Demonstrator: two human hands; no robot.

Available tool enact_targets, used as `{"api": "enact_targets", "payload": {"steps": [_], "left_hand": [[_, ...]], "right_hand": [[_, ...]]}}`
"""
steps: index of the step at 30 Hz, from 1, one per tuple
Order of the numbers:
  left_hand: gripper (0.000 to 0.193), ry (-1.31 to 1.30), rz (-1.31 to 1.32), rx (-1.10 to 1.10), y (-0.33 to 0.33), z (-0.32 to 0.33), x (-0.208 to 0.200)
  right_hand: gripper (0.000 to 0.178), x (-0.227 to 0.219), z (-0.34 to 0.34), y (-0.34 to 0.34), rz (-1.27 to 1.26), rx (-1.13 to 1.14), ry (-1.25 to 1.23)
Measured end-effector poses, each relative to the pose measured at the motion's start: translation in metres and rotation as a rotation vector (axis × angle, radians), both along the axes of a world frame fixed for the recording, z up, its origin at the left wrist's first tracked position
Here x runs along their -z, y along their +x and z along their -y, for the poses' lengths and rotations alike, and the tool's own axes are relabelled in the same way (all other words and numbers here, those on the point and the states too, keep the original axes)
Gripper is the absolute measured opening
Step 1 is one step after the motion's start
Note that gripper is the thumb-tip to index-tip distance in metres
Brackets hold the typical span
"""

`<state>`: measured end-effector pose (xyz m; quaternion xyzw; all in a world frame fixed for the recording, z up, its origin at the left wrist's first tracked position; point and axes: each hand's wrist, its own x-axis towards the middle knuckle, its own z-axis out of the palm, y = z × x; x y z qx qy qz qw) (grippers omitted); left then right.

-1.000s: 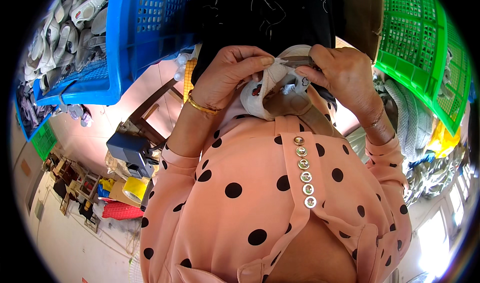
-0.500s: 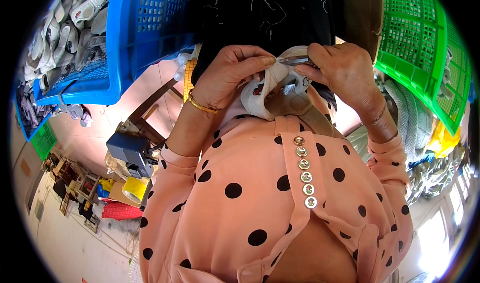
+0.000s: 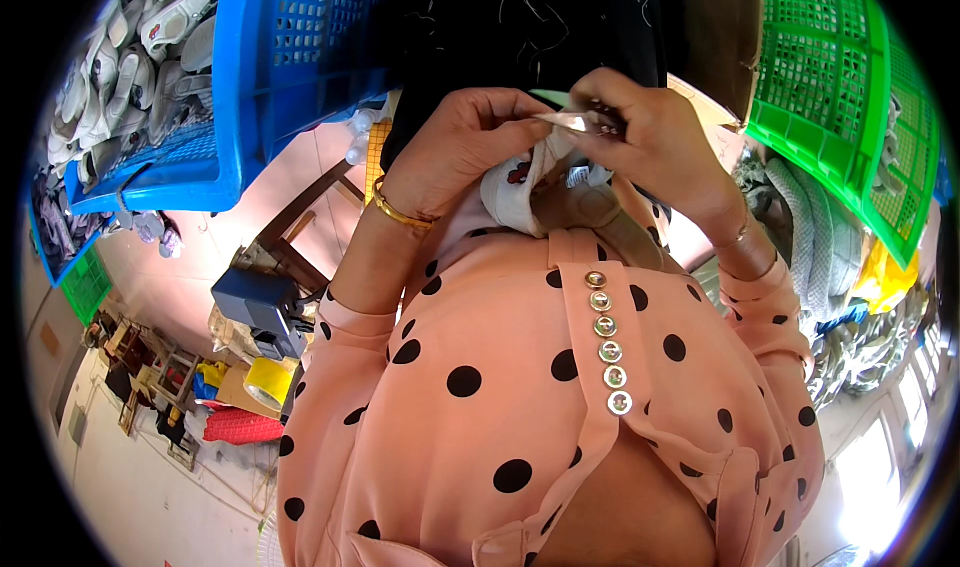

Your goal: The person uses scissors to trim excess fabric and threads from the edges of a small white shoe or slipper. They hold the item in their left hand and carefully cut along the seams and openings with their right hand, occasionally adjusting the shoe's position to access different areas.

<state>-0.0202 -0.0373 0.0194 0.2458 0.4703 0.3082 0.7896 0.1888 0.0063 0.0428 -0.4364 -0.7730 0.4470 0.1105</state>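
A white shoe upper (image 3: 507,199) with a small red and dark motif rests against my front, its opening facing up. My left hand (image 3: 465,152) is closed, thumb and forefinger pinching at the upper's edge; whether a thread lies between them I cannot make out. In my closed right hand (image 3: 655,147) are small metal thread snips (image 3: 578,122). Their bright blades point left and reach the left fingertips, just above the upper. My right fingers hide the snips' handle and part of the upper's far side.
At the left stands a blue plastic crate (image 3: 228,97) heaped with white shoes (image 3: 135,77). Green perforated baskets (image 3: 815,137) rise at the right, above grey fabric (image 3: 800,207). Loose threads lie on the dark cloth (image 3: 520,37) ahead. A dark machine (image 3: 258,299) sits at lower left.
My right hand has turned and shifted left, bringing the snips' blades up to my left fingertips. My left hand has barely moved, still pinching at the shoe upper.
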Motion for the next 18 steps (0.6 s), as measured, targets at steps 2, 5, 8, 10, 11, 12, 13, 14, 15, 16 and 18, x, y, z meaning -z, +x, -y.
{"api": "enact_targets", "payload": {"steps": [2,5,8,10,11,12,13,14,15,16,18], "left_hand": [[0.021,0.024,-0.042,0.028,0.000,-0.001,0.000],[0.021,0.023,-0.049,0.026,-0.001,-0.001,-0.001],[0.022,0.015,-0.013,0.022,-0.005,0.000,0.007],[0.022,0.039,0.004,0.045,-0.005,0.000,0.011],[0.021,0.068,-0.002,0.057,-0.003,0.000,0.011],[0.021,0.098,-0.008,0.073,-0.003,0.000,0.011],[0.020,0.091,-0.004,0.078,-0.003,-0.001,0.010],[0.020,0.085,-0.001,0.082,-0.004,-0.002,0.010],[0.020,0.078,0.003,0.084,-0.006,-0.003,0.010],[0.020,0.062,0.014,0.068,-0.006,-0.002,0.011],[0.020,0.028,0.037,0.036,-0.007,0.000,0.013]], "right_hand": [[0.022,0.009,-0.005,0.000,0.019,-0.051,0.065],[0.018,0.026,-0.024,0.012,0.134,0.032,0.307],[0.021,0.029,-0.033,0.017,0.061,0.304,0.278],[0.026,0.005,-0.014,0.003,0.049,0.051,0.111],[0.028,0.005,-0.009,0.001,0.062,-0.102,-0.004],[0.026,0.007,-0.009,0.001,0.072,-0.110,-0.053],[0.023,0.014,-0.013,0.005,0.197,-0.018,0.118],[0.020,0.023,-0.021,0.012,0.321,0.074,0.289],[0.016,0.028,-0.030,0.018,0.339,0.180,0.446],[0.019,0.029,-0.036,0.022,0.292,0.243,0.458],[0.032,0.016,-0.023,0.018,0.128,0.239,0.278]]}}
